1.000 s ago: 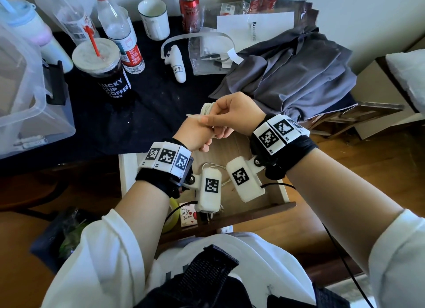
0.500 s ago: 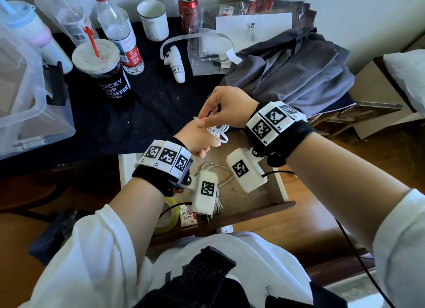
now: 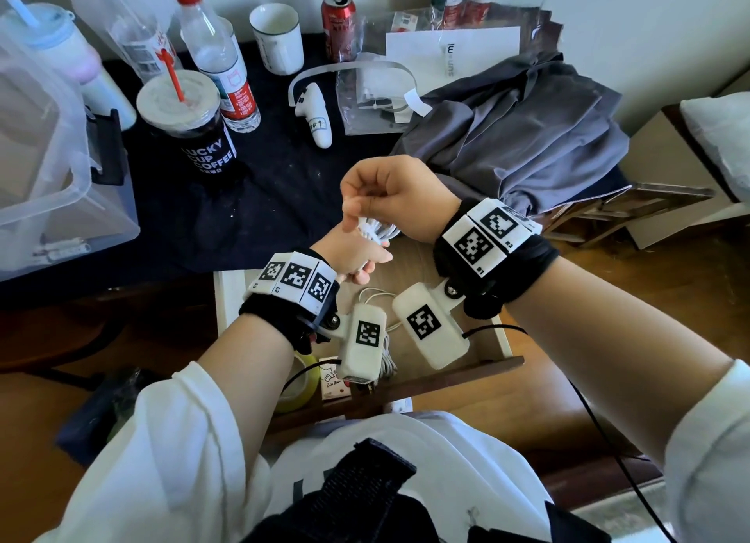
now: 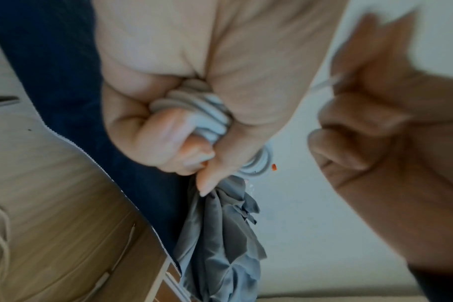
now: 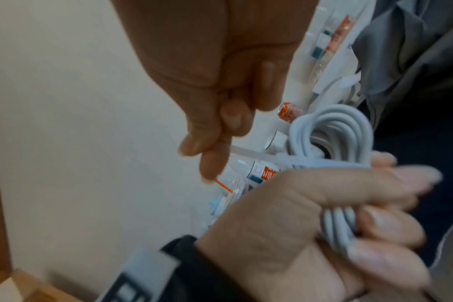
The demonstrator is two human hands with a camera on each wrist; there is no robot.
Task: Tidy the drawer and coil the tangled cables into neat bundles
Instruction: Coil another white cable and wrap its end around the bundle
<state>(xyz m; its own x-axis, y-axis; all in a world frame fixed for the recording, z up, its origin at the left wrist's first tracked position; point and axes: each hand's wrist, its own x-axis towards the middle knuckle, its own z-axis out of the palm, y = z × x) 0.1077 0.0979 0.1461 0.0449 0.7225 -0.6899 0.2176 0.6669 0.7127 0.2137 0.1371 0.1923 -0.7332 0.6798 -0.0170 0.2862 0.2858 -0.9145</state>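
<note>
Two hands met over the open drawer (image 3: pixel 227 299), just near of the dark surface (image 3: pixel 284 202). My left hand (image 3: pixel 353 254) had its fingers curled tight round the cable (image 5: pixel 331 130), a white one already folded into several loops, so the bundle could not spring apart. The loops stood out past my fist on the far side, and the wrist view showed the strands packed side by side under my fingers (image 5: pixel 391 222). I judged I held it in the air rather than on the wood because the free end needed room to travel round the middle.

My right hand (image 3: pixel 389 193) sat above and just right of the left, thumb and forefinger pinching a thin white strand (image 5: pixel 248 153) that ran straight back to the bundle. Whether that strand was the cable's own tail or a tie, I could not tell; it was blurred. It looked taut, which I took to mean I was cinching the bundle's waist.

Below my wrists a second cable (image 3: pixel 377 299) lay loose in the drawer, partly hidden by the wrist cameras, beside a roll of yellow tape (image 3: pixel 300 388) at the near left corner. That one I judged still to be done.

On the surface stood a coffee cup (image 3: pixel 190 128), bottles (image 3: pixel 219 60) and a mug (image 3: pixel 278 37) to the far left, with a grey cloth (image 3: pixel 527 137) heaped at the right. I judged the coiling of this cable nearly finished, the drawer not yet.
</note>
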